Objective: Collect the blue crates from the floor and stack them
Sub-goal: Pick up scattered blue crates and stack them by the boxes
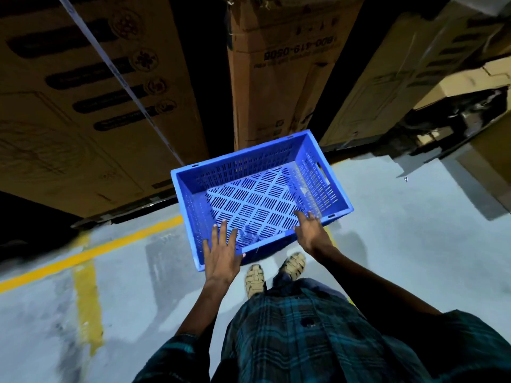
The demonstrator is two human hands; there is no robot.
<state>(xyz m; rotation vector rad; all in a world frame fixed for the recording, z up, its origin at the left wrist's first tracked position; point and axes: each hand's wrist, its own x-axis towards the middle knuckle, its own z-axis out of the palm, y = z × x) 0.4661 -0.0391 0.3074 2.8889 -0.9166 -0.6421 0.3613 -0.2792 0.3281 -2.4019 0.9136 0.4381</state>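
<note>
Blue crate (260, 194) on grey floor (414, 244), mouth up, long axis running left-right, slightly skewed — far rim near cardboard boxes (271, 78). Left hand (221, 250) and right hand (311, 230), fingers spread, over near rim — gripping nothing. Open floor both sides.

Bright blue slotted plastic crate (260, 194), its base a diamond grid of dark slits. Grey concrete floor (401, 244) striped with yellow painted lines (85, 299). Brown cardboard boxes (271, 70) with black print. Teal-and-navy plaid shirt (318, 335), beige woven sandals (255, 280).
</note>
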